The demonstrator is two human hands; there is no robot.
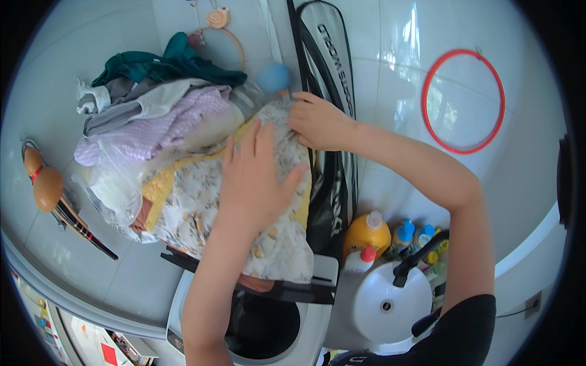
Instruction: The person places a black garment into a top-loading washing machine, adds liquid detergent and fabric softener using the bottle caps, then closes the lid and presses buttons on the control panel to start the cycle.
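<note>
My left hand point(254, 178) lies with spread fingers over a white floral cloth point(197, 187) with a yellow underside. At the cloth's upper right corner, beside a long racket bag point(332, 82), is my right hand point(316, 121), its fingers curled; whether they pinch the cloth I cannot tell. The cloth hangs down to the dark raised lid point(302, 293) of a top-loading washing machine point(320, 315), whose drum point(265, 325) is uncovered below. Left of the cloth hang or lie a lilac checked cloth point(160, 123), grey garments point(119, 114) and a dark green garment point(160, 68).
A white round sink point(393, 306) with a black faucet point(407, 265) is at the lower right, near an orange detergent bottle point(368, 235) and several smaller bottles. A red hoop point(425, 100) hangs on the tiled wall. Brown gourds point(47, 188) hang at the left.
</note>
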